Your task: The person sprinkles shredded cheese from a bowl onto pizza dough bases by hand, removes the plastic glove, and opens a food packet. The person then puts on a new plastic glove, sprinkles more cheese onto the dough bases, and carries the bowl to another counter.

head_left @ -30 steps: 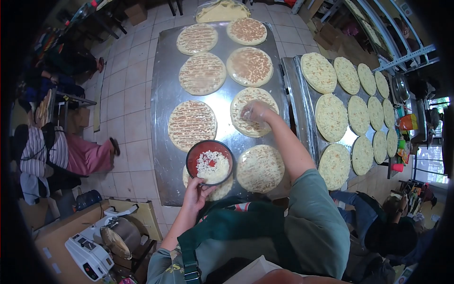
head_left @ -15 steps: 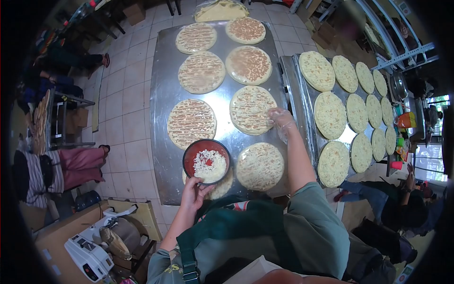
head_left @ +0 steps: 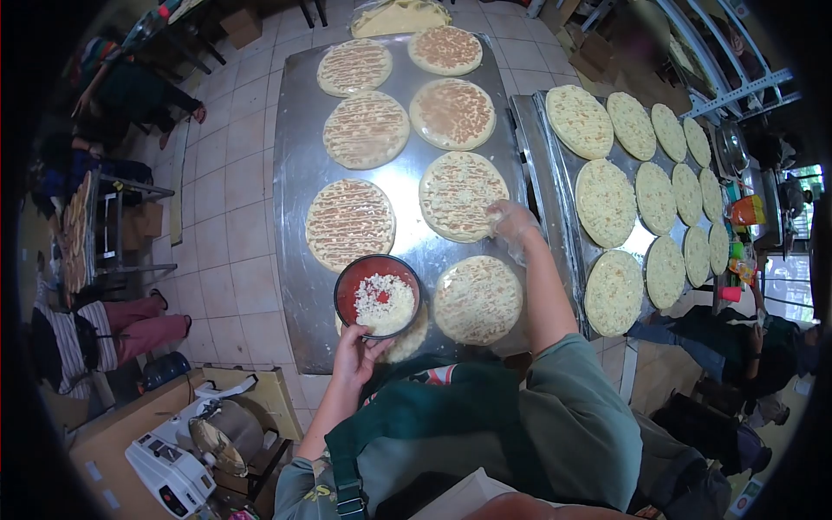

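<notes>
My left hand [head_left: 357,357] grips the lower rim of a black bowl with a red inside [head_left: 348,290], which holds white crumbly topping [head_left: 390,303]. The bowl partly covers a round flatbread [head_left: 407,347] beneath it. My right hand [head_left: 513,224], in a clear plastic glove, is over the right edge of a flatbread with brown sauce stripes and white crumbs [head_left: 462,195]. Its fingers are bunched together, and what they hold is hidden. Below it lies a flatbread more thickly covered in pale crumbs [head_left: 477,300]. A striped flatbread [head_left: 350,225] lies just beyond the bowl.
The metal table [head_left: 299,147] carries several more flatbreads at its far end. To the right, a second metal surface [head_left: 563,204] bears rows of crumb-topped flatbreads. A white machine with a metal bowl [head_left: 178,464] stands at lower left. Other people are at both sides.
My right hand has shifted slightly left and stays by the same flatbread's edge. The bowl stays in my left hand. The view has tilted a little, and people at the sides have moved.
</notes>
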Tool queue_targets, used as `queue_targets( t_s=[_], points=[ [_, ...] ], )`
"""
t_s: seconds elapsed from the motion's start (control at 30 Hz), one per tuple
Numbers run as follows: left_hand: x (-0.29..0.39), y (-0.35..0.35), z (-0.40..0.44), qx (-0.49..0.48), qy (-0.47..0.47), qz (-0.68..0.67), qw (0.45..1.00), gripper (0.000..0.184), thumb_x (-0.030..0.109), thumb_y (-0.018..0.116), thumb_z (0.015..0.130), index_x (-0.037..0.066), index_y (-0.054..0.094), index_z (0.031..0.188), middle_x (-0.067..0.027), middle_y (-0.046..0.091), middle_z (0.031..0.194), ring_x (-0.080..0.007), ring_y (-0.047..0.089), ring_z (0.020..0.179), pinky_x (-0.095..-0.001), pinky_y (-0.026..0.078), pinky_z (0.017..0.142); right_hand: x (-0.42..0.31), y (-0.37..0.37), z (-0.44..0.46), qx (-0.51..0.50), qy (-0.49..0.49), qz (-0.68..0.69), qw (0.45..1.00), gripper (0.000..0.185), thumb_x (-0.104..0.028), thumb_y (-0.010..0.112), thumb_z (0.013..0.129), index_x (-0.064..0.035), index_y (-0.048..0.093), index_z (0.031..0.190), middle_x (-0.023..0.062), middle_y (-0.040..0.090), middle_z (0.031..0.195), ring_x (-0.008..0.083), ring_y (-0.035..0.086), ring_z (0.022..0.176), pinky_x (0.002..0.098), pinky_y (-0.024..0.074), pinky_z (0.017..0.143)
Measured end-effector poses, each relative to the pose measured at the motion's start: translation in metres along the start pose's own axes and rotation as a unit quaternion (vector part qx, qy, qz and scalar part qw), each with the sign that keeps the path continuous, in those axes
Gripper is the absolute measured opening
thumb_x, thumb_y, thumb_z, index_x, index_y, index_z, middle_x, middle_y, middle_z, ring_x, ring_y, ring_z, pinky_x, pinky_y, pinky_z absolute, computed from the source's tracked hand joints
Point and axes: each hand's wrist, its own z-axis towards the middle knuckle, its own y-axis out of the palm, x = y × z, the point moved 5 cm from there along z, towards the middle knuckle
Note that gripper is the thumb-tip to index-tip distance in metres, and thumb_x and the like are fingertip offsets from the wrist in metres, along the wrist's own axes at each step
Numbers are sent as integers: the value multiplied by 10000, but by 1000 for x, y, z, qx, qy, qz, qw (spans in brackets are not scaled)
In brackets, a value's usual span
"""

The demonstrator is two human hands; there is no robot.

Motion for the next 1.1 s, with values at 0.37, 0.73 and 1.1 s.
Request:
queue_targets(
  t_s=[0.37, 0.73, 1.1],
  points=[
    [-3, 1, 1, -5, 8, 6, 1000, 349, 113, 468, 719, -18, 405, 1037, -144, 506, 1005, -277, 556, 845, -356, 504, 717, -56, 7, 11, -25, 1, 32, 999, 257, -127, 649, 648, -103, 607, 901, 114, 603, 847, 224, 577, 779, 279, 435, 726],
    [-4, -2, 0, -9, 5, -9, 1000, 357, 111, 467, 717, -16, 403, 1044, -145, 504, 1016, -280, 554, 857, -362, 496, 736, -43, 16, -4, -30, 36, 23, 999, 176, -91, 619, 638, -81, 632, 813, 103, 608, 820, 189, 578, 769, 268, 433, 697],
    [-3, 0, -3, 7, 11, -7, 1000, 326, 108, 469, 719, -8, 413, 1018, -141, 501, 1019, -273, 557, 849, -361, 493, 737, -86, 28, 2, -41, -14, -112, 993, 205, -132, 610, 626, -122, 633, 829, 116, 598, 872, 240, 569, 824, 298, 436, 737]
  ],
)
